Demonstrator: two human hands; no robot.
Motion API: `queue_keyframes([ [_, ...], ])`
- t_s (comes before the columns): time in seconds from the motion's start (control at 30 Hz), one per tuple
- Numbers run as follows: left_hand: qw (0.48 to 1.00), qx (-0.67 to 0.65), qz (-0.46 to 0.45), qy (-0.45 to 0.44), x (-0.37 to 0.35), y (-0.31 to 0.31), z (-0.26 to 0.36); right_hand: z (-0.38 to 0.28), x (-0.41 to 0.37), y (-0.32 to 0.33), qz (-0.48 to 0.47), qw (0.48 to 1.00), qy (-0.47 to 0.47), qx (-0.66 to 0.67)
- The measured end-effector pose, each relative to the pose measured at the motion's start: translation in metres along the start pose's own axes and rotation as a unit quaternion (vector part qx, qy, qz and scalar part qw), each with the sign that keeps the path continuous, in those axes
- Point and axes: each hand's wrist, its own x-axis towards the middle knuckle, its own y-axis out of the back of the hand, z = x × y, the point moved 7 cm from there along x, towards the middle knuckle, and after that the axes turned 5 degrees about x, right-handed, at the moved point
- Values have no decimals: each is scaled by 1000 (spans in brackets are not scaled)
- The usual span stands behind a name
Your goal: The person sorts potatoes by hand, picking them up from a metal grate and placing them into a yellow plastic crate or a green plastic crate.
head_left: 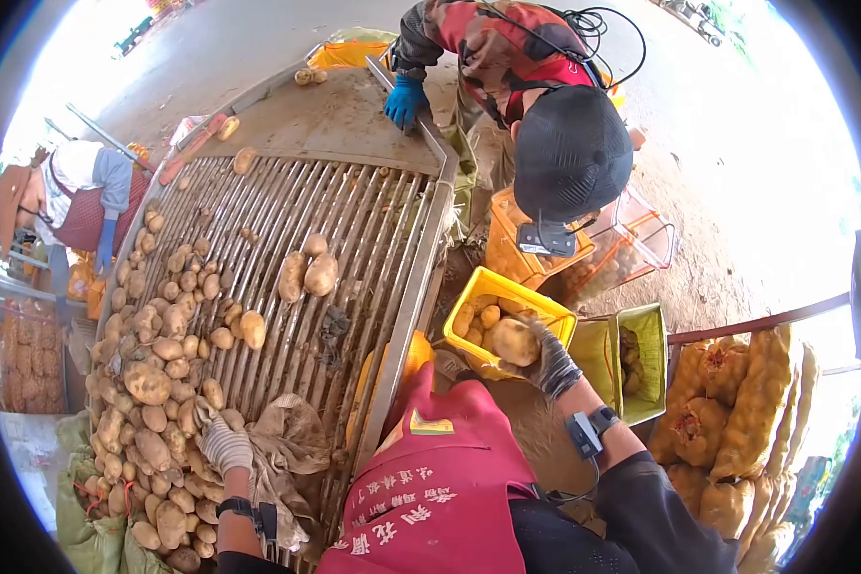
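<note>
My right hand (551, 364), in a grey striped glove, grips a large potato (515, 342) over the yellow crate (543, 304). Several potatoes lie inside that crate. My left hand (226, 444), in a light striped glove, rests at the edge of the potato heap (153, 402). Its fingers point away from me and look apart, touching the potatoes. A dirty, crumpled cloth (287, 435) lies right beside it on the slatted metal sorting table (344, 220). A few loose potatoes (320, 274) sit farther up on the slats.
Across the table's far end stands a person whose blue glove (407, 101) touches the metal rim. Another person (81, 191) is at the left. An orange crate (512, 244), a green-lined crate (646, 359) and full net sacks (751, 402) stand to the right.
</note>
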Motion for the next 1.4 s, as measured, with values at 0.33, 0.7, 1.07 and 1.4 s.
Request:
queue_keyframes([
  [0.33,999,-4,44,16,5,-34,-11,-33,72,121,259,947,63,-178],
  [0.7,995,-83,-50,14,0,9,-3,35,108,-222,-183,740,197,-616],
  [1.07,991,-113,-75,16,0,-3,-5,104,240,-325,-301,498,339,-740],
  [1.4,987,-128,-99,8,1,-10,-3,313,168,-363,-570,453,244,-640],
])
